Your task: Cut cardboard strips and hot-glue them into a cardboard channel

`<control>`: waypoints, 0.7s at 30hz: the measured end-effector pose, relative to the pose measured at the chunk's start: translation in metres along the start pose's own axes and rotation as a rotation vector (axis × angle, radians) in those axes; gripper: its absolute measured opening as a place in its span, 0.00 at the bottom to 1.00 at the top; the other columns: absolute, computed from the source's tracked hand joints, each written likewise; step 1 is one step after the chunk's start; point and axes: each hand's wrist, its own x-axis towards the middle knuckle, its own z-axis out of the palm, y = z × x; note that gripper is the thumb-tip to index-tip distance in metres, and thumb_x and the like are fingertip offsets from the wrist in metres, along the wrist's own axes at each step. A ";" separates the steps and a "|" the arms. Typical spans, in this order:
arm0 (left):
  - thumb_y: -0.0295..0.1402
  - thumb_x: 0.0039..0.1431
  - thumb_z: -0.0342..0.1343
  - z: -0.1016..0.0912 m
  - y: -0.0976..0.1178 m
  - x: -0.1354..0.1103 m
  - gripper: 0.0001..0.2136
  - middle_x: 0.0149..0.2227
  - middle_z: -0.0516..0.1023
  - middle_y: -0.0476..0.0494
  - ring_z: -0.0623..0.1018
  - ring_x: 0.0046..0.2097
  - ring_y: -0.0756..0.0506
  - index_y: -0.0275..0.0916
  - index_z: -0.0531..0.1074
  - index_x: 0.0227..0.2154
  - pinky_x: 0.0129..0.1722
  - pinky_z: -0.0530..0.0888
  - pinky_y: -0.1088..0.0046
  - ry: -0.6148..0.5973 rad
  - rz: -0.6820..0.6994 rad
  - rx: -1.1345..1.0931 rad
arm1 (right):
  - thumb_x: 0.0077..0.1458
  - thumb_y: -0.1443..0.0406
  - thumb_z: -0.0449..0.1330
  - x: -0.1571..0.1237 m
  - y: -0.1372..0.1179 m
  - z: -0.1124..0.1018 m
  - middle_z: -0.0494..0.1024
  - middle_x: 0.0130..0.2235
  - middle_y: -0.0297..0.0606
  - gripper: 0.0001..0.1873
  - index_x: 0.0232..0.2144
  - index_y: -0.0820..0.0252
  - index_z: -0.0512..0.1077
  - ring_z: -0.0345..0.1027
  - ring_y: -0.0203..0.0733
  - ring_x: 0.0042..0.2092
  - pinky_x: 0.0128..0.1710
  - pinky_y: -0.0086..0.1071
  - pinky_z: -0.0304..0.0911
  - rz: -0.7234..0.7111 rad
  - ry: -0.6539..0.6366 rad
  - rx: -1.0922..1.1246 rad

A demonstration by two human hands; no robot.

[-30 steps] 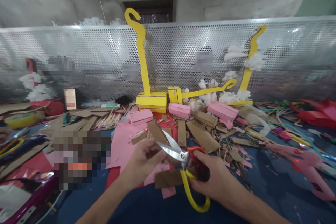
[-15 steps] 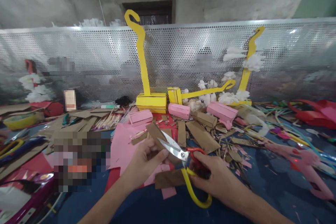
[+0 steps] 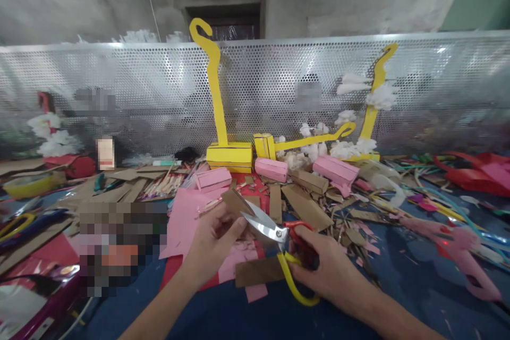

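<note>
Our left hand (image 3: 217, 241) pinched a brown cardboard strip (image 3: 236, 203) over the littered blue tabletop (image 3: 239, 319), while our right hand (image 3: 334, 265) held the scissors (image 3: 281, 235), blades (image 3: 262, 227) across the strip; we could not tell how far any cut ran. Beyond, three pink prisms (image 3: 271, 169) lay already formed.

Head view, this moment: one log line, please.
left hand: brown cardboard strip | right hand: red-and-yellow-handled metal scissors | blades: at strip
</note>
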 end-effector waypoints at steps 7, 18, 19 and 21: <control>0.37 0.65 0.62 0.005 -0.005 -0.007 0.13 0.43 0.85 0.38 0.84 0.41 0.42 0.39 0.75 0.48 0.42 0.81 0.67 -0.087 0.034 0.012 | 0.44 0.54 0.73 -0.001 0.005 0.000 0.79 0.42 0.43 0.28 0.44 0.56 0.67 0.75 0.53 0.39 0.34 0.37 0.65 0.016 0.103 -0.197; 0.34 0.64 0.63 0.010 -0.004 -0.010 0.10 0.43 0.86 0.38 0.84 0.44 0.41 0.38 0.77 0.45 0.48 0.81 0.64 -0.070 0.045 0.045 | 0.52 0.57 0.66 0.000 0.009 -0.006 0.72 0.25 0.31 0.11 0.33 0.54 0.68 0.61 0.39 0.25 0.25 0.31 0.51 -0.003 0.067 -0.199; 0.34 0.64 0.62 0.010 -0.004 -0.010 0.10 0.44 0.86 0.37 0.84 0.45 0.41 0.38 0.77 0.46 0.49 0.81 0.64 -0.072 0.045 0.033 | 0.52 0.58 0.66 0.000 0.008 -0.006 0.71 0.25 0.31 0.11 0.33 0.55 0.69 0.60 0.38 0.25 0.24 0.31 0.50 -0.001 0.072 -0.196; 0.34 0.64 0.62 0.009 -0.006 -0.009 0.10 0.44 0.86 0.37 0.84 0.44 0.42 0.37 0.76 0.47 0.49 0.81 0.65 -0.083 0.045 0.007 | 0.52 0.58 0.66 0.000 0.007 -0.005 0.70 0.24 0.30 0.11 0.32 0.55 0.69 0.58 0.38 0.24 0.24 0.31 0.49 0.007 0.079 -0.181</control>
